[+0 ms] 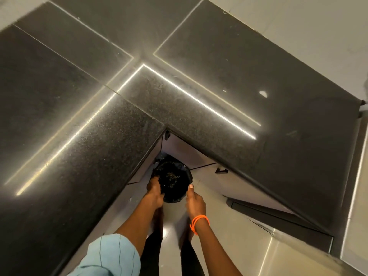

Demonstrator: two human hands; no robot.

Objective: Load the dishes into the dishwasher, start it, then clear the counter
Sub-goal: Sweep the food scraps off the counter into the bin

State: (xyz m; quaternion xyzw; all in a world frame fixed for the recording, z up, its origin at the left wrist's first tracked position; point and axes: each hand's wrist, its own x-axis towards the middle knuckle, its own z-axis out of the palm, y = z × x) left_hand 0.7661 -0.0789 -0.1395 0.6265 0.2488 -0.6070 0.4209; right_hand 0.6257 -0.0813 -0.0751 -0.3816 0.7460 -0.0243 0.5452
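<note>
A black waste bin point(172, 181) lined with a black bag stands on the floor in the inner corner below the dark speckled L-shaped counter point(123, 120). Food scraps lie inside it. My left hand point(155, 193) curls over the bin's left rim and grips it. My right hand point(194, 200), with an orange band on the wrist, presses against the bin's right side, thumb up at the rim. No dishes or dishwasher racks show in this view.
Grey cabinet fronts point(189, 154) with black handles run under the counter on both sides of the corner. At the lower right a dark panel point(278, 222) juts out over the pale tiled floor point(175, 222). My legs stand between the cabinets.
</note>
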